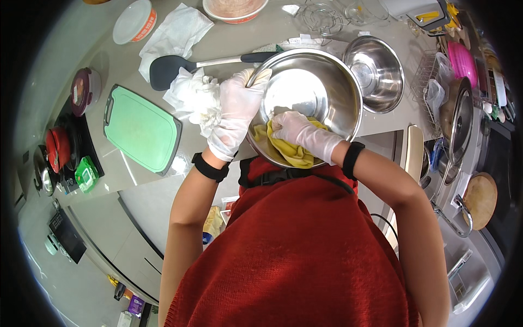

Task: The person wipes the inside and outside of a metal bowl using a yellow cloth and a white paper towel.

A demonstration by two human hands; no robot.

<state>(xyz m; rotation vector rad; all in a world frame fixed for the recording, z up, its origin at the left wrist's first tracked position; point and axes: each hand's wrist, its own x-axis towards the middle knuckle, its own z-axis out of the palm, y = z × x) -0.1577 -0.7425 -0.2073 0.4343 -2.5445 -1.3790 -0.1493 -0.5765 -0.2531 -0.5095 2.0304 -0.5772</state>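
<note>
A large stainless steel mixing bowl (pixel 341 92) is tilted at the counter's front edge, close to my body. My left hand (pixel 243 102), in a thin whitish glove, grips its rim at the left. Inside the bowl, my gloved right hand (pixel 296 128) is closed on a yellow cloth (pixel 292 151), which lies against the near wall. Crumpled white paper towels (pixel 196 96) touch my left hand. Behind them lies a spatula with a dark head (pixel 165 72), its handle reaching behind the bowl's rim. To the right stands a smaller steel bowl (pixel 380 73).
A green cutting board (pixel 143 128) lies at the left, beyond it a lidded container (pixel 85 92). At the back are a white-lidded tub (pixel 135 22), a paper towel (pixel 179 34) and a wire whisk (pixel 322 18). A wire rack (pixel 425 88) and a faucet (pixel 461 216) are at the right.
</note>
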